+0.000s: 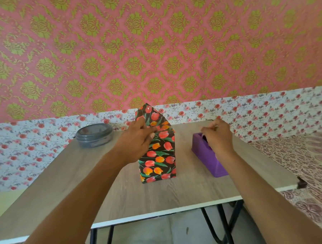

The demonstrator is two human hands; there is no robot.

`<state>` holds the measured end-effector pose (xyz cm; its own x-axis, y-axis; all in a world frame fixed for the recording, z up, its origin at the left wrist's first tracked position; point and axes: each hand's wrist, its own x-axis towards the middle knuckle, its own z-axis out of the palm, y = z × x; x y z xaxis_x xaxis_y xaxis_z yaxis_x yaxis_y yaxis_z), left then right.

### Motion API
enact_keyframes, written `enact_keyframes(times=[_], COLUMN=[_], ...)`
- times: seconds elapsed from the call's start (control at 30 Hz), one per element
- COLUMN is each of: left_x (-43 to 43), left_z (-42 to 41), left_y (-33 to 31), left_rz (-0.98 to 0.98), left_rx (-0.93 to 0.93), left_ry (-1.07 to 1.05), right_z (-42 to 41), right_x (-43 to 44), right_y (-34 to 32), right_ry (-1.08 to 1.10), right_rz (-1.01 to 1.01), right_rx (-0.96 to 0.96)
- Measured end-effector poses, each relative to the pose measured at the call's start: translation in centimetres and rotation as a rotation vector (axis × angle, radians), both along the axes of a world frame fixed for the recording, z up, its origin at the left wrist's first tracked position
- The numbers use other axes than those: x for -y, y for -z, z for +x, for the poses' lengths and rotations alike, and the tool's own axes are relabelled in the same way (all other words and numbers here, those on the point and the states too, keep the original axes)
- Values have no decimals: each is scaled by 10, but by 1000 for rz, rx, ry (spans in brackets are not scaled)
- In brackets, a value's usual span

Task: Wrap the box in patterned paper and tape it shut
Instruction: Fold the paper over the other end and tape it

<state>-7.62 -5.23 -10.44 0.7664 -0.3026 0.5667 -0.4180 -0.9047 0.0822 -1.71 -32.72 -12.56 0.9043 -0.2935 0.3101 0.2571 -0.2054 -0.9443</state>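
A tall box (161,157) wrapped in black paper with red and orange tulips stands upright in the middle of the wooden table (66,182). Its top paper flap rises to a point above the box. My left hand (138,139) holds the folded paper at the box's upper left, with the thumb pressed on the front face. To the right sits a purple tape dispenser (206,156). My right hand (216,134) is over its far end, fingers curled and pinching at the tape, which is barely visible.
A round grey lidded container (94,135) stands at the table's back left. Floral paper lines the wall behind the table. A patterned bedspread (307,160) lies to the right. The table's front edge runs across the lower part of the view.
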Motion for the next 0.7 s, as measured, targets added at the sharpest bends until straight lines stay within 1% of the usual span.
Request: enact_keyframes(times=[0.07, 0.1, 0.13, 0.23, 0.27, 0.33, 0.43, 0.5, 0.57, 0.7], left_x=[0, 0, 2, 2, 1, 0, -1, -1, -1, -2], left_z=[3, 3, 5, 6, 6, 8, 9, 9, 9, 9], left_y=[-1, -1, 0, 2, 3, 3, 3, 4, 4, 3], left_rz=[4, 4, 2, -6, -1, 13, 6, 17, 20, 18], left_rx=[-11, -12, -11, -15, -12, -7, -9, -11, -18, -11], left_ry=[-5, -9, -6, 5, 8, 15, 18, 17, 7, 2], right_z=[-3, 1, 3, 21, 26, 31, 35, 33, 29, 13], right_x=[23, 34, 46, 67, 70, 75, 80, 79, 75, 64], right_y=[14, 24, 32, 52, 55, 55, 46, 41, 41, 51], right_ry=[169, 215, 230, 86, 22, -63, -99, -75, -26, 48], right_rz=[-120, -185, -257, -422, -435, -350, -282, -280, -243, -4], right_rx=[49, 23, -55, -449, -527, -585, -568, -544, -467, -272])
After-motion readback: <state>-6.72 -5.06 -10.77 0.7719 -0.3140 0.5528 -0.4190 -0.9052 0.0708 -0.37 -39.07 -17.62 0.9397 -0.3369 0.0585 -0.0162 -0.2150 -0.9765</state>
